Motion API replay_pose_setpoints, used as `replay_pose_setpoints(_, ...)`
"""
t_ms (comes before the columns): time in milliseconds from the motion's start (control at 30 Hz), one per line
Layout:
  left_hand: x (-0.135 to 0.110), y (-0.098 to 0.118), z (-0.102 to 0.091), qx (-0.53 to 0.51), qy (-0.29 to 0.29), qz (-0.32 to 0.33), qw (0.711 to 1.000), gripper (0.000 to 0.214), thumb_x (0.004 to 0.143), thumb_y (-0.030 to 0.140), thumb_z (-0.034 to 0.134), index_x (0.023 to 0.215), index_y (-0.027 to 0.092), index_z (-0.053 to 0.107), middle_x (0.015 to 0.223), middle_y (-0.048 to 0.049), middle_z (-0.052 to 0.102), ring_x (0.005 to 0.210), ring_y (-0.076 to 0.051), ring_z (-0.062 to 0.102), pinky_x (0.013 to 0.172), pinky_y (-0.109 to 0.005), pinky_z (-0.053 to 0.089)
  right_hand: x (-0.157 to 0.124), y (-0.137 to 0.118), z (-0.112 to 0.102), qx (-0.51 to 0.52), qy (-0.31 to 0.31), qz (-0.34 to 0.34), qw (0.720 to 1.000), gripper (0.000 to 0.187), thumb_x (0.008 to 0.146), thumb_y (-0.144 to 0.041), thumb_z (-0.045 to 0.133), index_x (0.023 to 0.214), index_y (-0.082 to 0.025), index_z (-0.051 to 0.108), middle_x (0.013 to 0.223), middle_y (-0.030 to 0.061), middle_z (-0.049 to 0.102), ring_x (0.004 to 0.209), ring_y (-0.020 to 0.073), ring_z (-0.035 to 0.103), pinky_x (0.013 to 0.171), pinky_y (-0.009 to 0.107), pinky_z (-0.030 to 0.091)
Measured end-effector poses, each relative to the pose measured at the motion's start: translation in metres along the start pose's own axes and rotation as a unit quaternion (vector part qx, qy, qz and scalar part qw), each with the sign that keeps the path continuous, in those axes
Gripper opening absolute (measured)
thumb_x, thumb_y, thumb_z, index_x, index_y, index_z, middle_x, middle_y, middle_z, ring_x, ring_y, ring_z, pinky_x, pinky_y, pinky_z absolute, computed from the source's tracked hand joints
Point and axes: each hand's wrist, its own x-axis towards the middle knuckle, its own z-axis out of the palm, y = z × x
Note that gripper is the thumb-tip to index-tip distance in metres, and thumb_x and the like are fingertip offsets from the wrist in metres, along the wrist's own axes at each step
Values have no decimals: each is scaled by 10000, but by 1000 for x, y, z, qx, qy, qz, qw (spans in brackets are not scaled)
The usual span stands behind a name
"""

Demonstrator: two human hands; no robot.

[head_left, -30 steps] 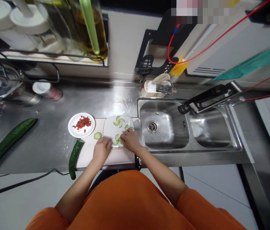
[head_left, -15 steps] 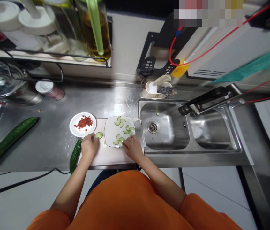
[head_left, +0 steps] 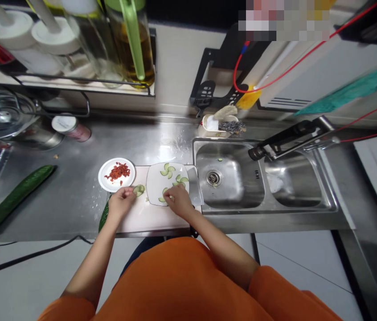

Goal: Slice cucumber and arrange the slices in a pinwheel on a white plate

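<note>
Over the lower part of a white squarish plate (head_left: 155, 178) is my right hand (head_left: 180, 201), its fingers bunched together at a half-moon cucumber slice (head_left: 162, 199). Whether a slice is between those fingertips is hidden. Other half-moon slices lie on the plate in pinwheel groups, one of them a cucumber pinwheel (head_left: 167, 170) near the far edge. My left hand (head_left: 120, 206) is closed at the fingertips on a few thin cucumber slices (head_left: 138, 191), left of the plate. Both hands are above a pale cutting board (head_left: 141, 219). A cut cucumber piece (head_left: 104, 217) shows partly behind my left wrist.
A round white plate (head_left: 104, 182) holds chopped red bits (head_left: 118, 173). A long whole cucumber (head_left: 14, 201) lies at left. The double sink (head_left: 235, 178) and faucet (head_left: 285, 141) are on the right. A jar (head_left: 71, 128), a lidded pot (head_left: 38, 133) and a bottle rack (head_left: 124, 88) stand behind.
My right hand has moved left and slightly up over the plate, now covering part of the lower pinwheel. My left hand has shifted slightly left, hiding more of the cut cucumber piece.
</note>
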Motion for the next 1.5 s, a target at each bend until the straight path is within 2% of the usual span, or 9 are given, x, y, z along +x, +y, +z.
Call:
replay_pose_setpoints(167,-12,28,9,-161,-107,-36,980,469,548,476,798,857,150,662,747,-11,664,632,-99,557,617,-212,422,18,-16,3,118,28,-14,993,205,861,-242,625,1048,-190,691,999,43,707,982,191,555,886,302,374)
replay_pose_setpoints(300,-22,45,23,-230,-177,-67,955,464,544,445,832,849,148,647,686,14,620,576,-74,522,539,-186,388,27,-24,-1,199,21,3,980,111,841,-223,631,890,-184,723,830,19,716,845,159,604,791,266,405)
replay_pose_setpoints(467,-26,42,36,-333,-202,-201,899,371,759,490,693,876,151,601,761,-39,647,658,-103,611,581,-199,482,27,-23,-16,235,6,-32,972,105,820,-196,626,786,-191,725,742,-10,708,713,123,598,686,229,409)
replay_pose_setpoints(567,-26,38,42,-366,-260,-270,852,339,864,476,576,890,139,605,799,-86,662,648,-108,611,563,-206,504,25,-21,-24,231,1,-54,972,92,805,-204,646,781,-201,736,755,-5,715,759,138,611,726,242,419)
replay_pose_setpoints(667,-23,36,45,-372,-308,-271,833,237,872,372,586,897,138,622,776,-76,647,624,-96,588,548,-193,498,25,-17,-29,228,-25,-76,970,90,801,-226,658,784,-211,745,749,-3,715,792,153,621,777,263,430)
replay_pose_setpoints(767,-19,36,44,-368,-323,-227,842,147,823,257,630,906,137,639,750,-56,628,633,-88,579,558,-184,490,26,-11,-28,234,-41,-68,969,106,810,-247,651,799,-208,749,761,5,717,820,164,629,789,271,436)
replay_pose_setpoints(1000,-2,34,42,-298,-167,-169,925,444,553,299,820,934,130,669,689,-24,650,587,-89,563,518,-190,419,46,6,-16,171,-14,48,984,77,794,-195,645,830,-187,713,778,-5,702,767,134,598,704,240,395)
replay_pose_setpoints(1200,13,30,50,-110,-64,-21,992,373,577,422,746,825,146,708,677,-18,675,572,-105,532,563,-226,408,70,1,-8,21,-19,108,994,61,818,-249,624,863,-242,664,818,-8,677,924,188,544,738,278,356)
replay_pose_setpoints(1500,19,27,54,125,10,151,980,221,771,325,573,846,182,724,790,-46,699,719,-174,601,722,-283,447,81,-3,5,-114,-56,87,988,181,918,-250,476,931,-239,656,914,64,665,1046,251,440,811,367,335)
